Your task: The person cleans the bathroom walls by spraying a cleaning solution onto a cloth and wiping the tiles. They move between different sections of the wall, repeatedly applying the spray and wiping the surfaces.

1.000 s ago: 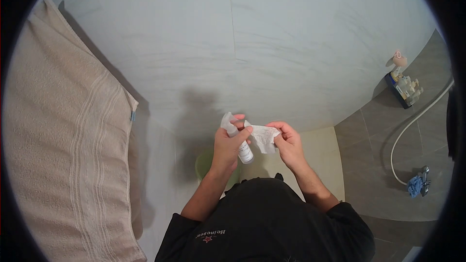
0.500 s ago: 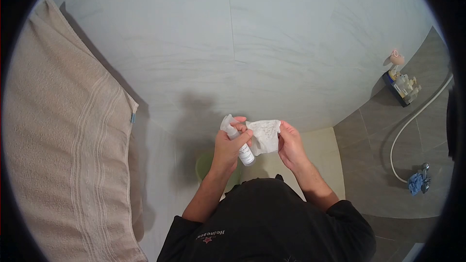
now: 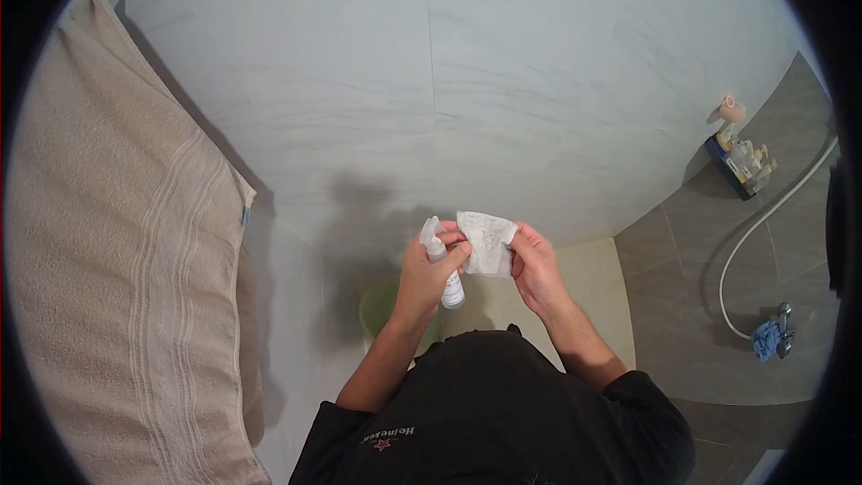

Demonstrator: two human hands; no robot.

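Observation:
My left hand is wrapped round a small white spray bottle with a printed label, its clear-capped nozzle pointing up past my fingers. The thumb and fingertips of this hand also pinch the left edge of a thin white wipe. Greyish smudges mark the wipe, which looks like folded tissue or cloth. On the other side, my right hand grips the wipe's right edge between thumb and fingers. The wipe hangs stretched between both hands, in front of my dark shirt.
A beige towel hangs along the left. Below my left forearm is a green basin, partly hidden. On the right wall are a dark caddy with several bottles, a white shower hose, and a tap with a blue cloth.
The wipe has been raised slightly and turned, its top edge now folded differently. The spray bottle has tilted more upright in my left hand. My right hand has shifted little.

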